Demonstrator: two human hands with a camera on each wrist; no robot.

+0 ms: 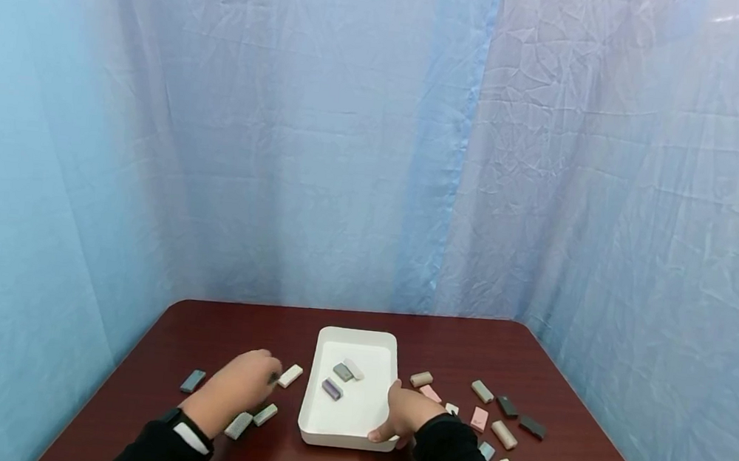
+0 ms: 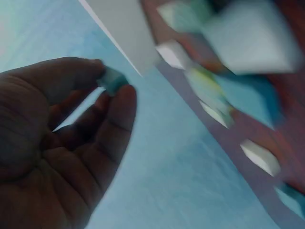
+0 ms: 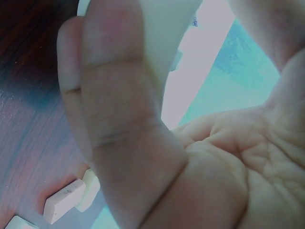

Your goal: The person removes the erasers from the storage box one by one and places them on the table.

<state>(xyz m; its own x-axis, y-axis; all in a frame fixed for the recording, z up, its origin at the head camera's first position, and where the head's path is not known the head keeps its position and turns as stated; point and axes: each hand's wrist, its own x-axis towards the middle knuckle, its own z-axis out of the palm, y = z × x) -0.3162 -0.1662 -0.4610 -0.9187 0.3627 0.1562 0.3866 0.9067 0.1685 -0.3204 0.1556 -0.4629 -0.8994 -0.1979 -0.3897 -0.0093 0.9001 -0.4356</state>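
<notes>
A small grey-green block (image 2: 113,80) is pinched between the thumb and fingertip of my left hand (image 1: 246,382), just left of the white tray (image 1: 357,426). In the head view only a dark bit of that block shows at the fingers. My right hand (image 1: 407,412) grips the tray's near right side, thumb over the rim and fingers down the outer wall. Inside the tray lie a grey-green block (image 1: 343,372), a white block (image 1: 353,368) and a purple-grey block (image 1: 331,389).
On the dark red table (image 1: 234,321), a white block (image 1: 290,376), a blue-grey block (image 1: 192,381) and two pale green blocks (image 1: 238,426) lie around my left hand. Several blocks, among them a pink block (image 1: 479,419) and a beige block (image 1: 504,435), are scattered right of the tray.
</notes>
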